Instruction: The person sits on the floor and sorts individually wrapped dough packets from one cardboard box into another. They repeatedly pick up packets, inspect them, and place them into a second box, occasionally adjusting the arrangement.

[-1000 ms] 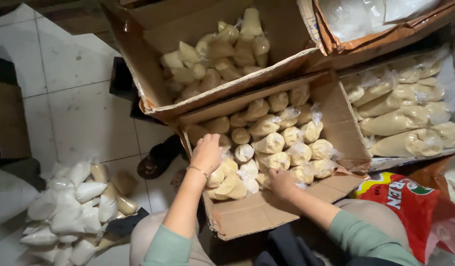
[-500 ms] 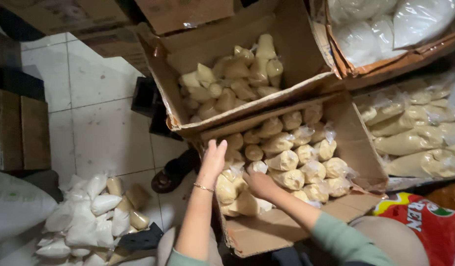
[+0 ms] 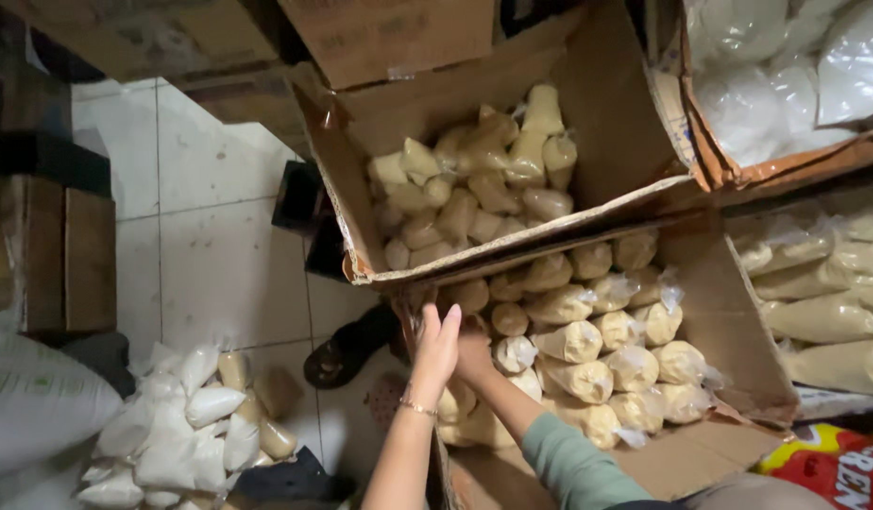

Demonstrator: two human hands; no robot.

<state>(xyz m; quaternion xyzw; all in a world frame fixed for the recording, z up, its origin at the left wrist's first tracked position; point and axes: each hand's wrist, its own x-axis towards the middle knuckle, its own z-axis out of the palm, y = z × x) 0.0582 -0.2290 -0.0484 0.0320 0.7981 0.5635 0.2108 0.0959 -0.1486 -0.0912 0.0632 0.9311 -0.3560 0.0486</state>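
An open cardboard box point(image 3: 729, 312) in front of me is packed with several small clear bags of pale yellow filling point(image 3: 573, 340). My left hand point(image 3: 436, 348) stands flat with straight fingers against the box's left wall, a thin bracelet on its wrist, and holds nothing. Just behind it, my right hand point(image 3: 476, 357), on a green-sleeved arm, reaches into the box's near-left corner among the bags. The left hand partly hides it, so its grip is unclear.
A second open box point(image 3: 606, 104) of similar bags point(image 3: 483, 189) rests above the first. More filled bags point(image 3: 823, 283) lie at right, a box of white bags point(image 3: 786, 66) at top right. Loose bags point(image 3: 186, 416) pile on the tiled floor beside a sandal point(image 3: 347, 349) and a red packet point(image 3: 833, 467).
Both hands have moved from the bags in the box's middle to its left corner. My left hand has lifted off the bags and now stands flat at the wall. The view has tilted.
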